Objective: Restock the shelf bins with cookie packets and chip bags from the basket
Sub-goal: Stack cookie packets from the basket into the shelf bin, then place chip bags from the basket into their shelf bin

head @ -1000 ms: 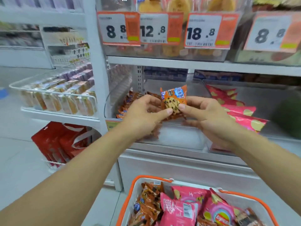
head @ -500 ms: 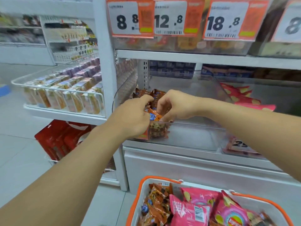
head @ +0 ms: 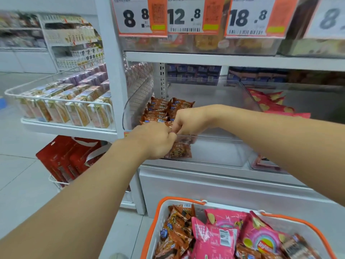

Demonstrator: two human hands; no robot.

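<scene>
Both hands meet at the front wall of a clear shelf bin (head: 220, 146). My left hand (head: 155, 140) and my right hand (head: 188, 119) pinch the top of an orange cookie packet (head: 180, 150) that stands just inside the bin's front. Behind it lie several more orange cookie packets (head: 164, 109) in rows. Pink chip bags (head: 270, 103) fill the neighbouring bin to the right. Below, the orange-rimmed white basket (head: 162, 208) holds cookie packets (head: 177, 228) and pink chip bags (head: 214, 240).
Price tags (head: 141, 15) hang from the shelf above. A wire tray of boxed snacks (head: 61, 105) juts out at the left, with red bags (head: 63, 161) under it. A white shelf post (head: 113, 71) stands between them and the bin.
The packet, held up between both hands a second ago, has gone down into the front of the bin. Both hands followed it down and closer together.
</scene>
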